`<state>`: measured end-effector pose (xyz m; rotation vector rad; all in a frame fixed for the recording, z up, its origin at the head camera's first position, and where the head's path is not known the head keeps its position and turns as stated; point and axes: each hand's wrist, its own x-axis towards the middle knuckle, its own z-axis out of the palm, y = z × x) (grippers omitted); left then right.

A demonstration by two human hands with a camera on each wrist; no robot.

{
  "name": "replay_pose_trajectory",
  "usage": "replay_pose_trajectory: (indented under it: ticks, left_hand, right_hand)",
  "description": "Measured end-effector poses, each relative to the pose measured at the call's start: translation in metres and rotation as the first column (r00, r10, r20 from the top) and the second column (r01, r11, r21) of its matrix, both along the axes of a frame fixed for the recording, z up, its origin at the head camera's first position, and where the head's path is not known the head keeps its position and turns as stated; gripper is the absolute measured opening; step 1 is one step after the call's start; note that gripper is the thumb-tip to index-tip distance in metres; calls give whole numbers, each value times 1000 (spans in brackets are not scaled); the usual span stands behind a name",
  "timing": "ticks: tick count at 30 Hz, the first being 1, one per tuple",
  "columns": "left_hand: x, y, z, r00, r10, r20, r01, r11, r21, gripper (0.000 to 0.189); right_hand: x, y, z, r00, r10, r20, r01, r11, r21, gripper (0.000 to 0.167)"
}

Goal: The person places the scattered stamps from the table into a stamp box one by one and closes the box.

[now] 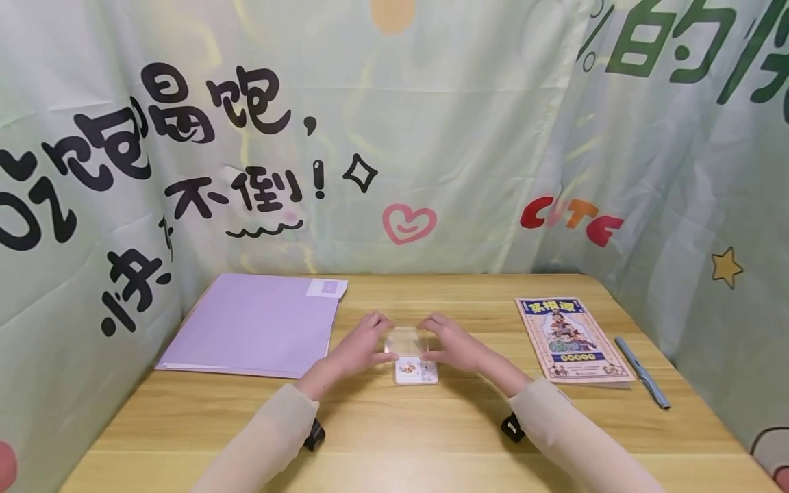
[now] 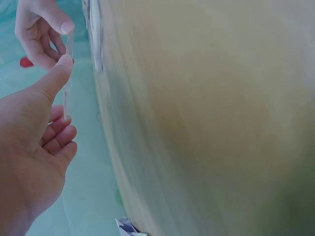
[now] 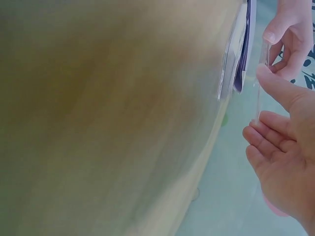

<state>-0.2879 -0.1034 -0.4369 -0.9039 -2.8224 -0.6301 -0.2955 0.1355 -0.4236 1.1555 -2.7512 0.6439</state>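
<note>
In the head view, a clear plastic lid (image 1: 405,341) is held level between both hands, apart from the table. My left hand (image 1: 359,344) pinches its left edge, thumb nearer me and fingers at the far side; the wrist view shows the left hand (image 2: 37,123) with the thin lid (image 2: 68,96) between thumb and fingers. At the right edge, my right hand (image 1: 457,346) pinches it the same way, and the right hand (image 3: 290,137) shows this closely. Below the lid lies a small flat case (image 1: 416,371) with printed pictures, partly hidden behind it.
A purple folder (image 1: 259,322) lies at the back left of the wooden table (image 1: 382,438). To the right are a pink illustrated booklet (image 1: 573,342) and a blue-grey pen (image 1: 642,373). Printed curtains (image 1: 468,171) hang around the table's back and sides.
</note>
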Motion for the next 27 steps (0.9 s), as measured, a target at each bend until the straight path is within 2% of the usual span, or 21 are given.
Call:
replay_pose_trajectory:
  ticks: [12,15,20,27]
  left_hand:
    - [11,8,-4,998,-55,41,57,998,-34,62]
    - [13,10,-5,996,-54,68,57,998,-39,63]
    - [17,12,-3,993,-50,103,56,997,-54,64]
    - [20,15,-3,992,-75,98,83,994,-74,61]
  right_hand:
    - [18,12,-2,998,13,64,-14,1000,16,53]
    - [21,13,-2,996,12,94,-14,1000,21,53]
    - [22,16,-3,995,35,98,-37,999,19,52]
    - [24,18,-5,990,42,138,-46,999,29,50]
